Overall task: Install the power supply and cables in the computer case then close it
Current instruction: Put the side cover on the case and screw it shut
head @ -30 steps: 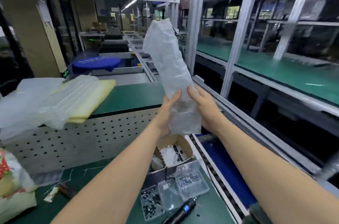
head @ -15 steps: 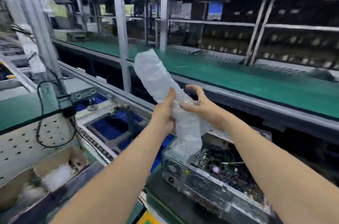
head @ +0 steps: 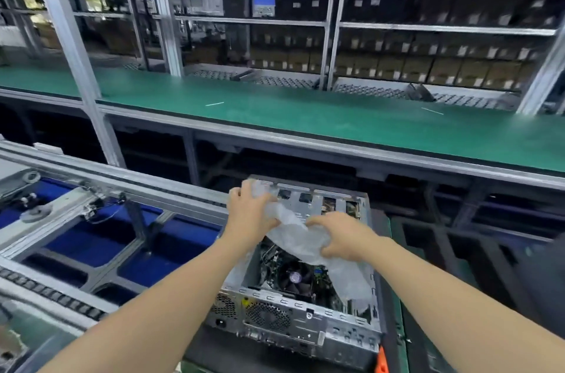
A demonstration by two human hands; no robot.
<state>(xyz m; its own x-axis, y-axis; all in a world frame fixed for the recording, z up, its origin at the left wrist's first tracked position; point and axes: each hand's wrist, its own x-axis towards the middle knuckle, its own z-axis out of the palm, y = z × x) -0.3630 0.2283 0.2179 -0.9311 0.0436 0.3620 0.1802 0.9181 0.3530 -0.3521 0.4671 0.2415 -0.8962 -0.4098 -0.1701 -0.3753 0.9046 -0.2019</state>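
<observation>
The open computer case sits right in front of me, its fan showing inside. My right hand pinches a clear plastic bag over the case. Farther on, my left hand grips the bag's other end. Behind is a long green bench.

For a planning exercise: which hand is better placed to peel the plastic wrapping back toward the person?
Probably the right hand: its fingers pinch the plastic wrapping nearer the loose tail, while the left hand holds the far end at the computer case's far wall.
</observation>
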